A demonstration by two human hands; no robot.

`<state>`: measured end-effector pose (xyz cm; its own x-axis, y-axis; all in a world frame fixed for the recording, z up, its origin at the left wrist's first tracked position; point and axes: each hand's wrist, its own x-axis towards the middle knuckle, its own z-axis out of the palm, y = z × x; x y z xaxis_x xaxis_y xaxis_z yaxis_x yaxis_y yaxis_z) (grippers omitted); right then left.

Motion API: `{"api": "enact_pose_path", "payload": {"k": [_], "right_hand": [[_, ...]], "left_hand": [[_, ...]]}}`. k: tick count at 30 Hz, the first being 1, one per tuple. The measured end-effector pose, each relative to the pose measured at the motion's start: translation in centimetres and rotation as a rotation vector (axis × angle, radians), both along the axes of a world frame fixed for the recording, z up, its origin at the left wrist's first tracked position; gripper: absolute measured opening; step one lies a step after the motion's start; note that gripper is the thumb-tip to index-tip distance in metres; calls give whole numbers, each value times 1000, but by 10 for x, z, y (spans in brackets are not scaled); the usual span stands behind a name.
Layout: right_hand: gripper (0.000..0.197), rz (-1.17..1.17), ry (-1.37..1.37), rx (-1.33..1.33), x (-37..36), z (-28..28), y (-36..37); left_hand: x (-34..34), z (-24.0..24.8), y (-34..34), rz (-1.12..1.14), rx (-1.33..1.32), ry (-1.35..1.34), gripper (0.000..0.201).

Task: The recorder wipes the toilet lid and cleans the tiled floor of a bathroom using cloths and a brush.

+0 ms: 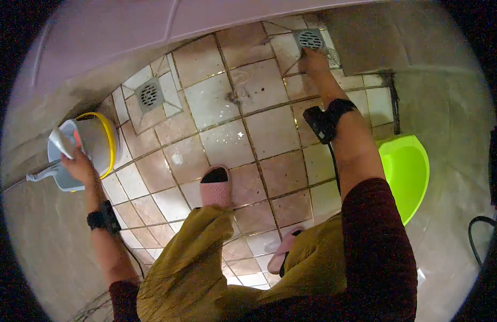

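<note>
My left hand (81,167) is at the far left over a grey-blue bucket (63,177) with a yellow rim band. Its fingers are closed around a white, elongated object (62,143), whose kind I cannot make out. A pale grey handle (43,173) sticks out from the bucket's left side. Stretched far forward, my right hand (315,61) reaches down to a square floor drain (310,39) with a slotted grate. Its fingertips are at the drain's near edge and mostly hidden, so their grip does not show.
A second slotted drain (150,95) sits in the tiled floor (227,139) at the left. Beside my right arm stands a bright green basin (404,172). A pale pink panel (114,32) spans the far side. My feet wear pink slippers (215,190). A dark cable (471,236) curves at the right.
</note>
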<state>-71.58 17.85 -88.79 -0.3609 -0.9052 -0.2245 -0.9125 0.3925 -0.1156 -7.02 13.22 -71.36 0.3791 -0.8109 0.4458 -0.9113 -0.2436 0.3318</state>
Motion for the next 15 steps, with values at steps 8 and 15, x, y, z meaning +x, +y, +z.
{"api": "enact_pose_path", "payload": {"k": [8, 15], "right_hand": [[26, 201, -126, -312, 76, -24, 8], [28, 30, -426, -659, 99, -9, -15]], "left_hand": [[93, 10, -15, 246, 318, -560, 63], [-12, -45, -9, -541, -101, -425, 55]]}}
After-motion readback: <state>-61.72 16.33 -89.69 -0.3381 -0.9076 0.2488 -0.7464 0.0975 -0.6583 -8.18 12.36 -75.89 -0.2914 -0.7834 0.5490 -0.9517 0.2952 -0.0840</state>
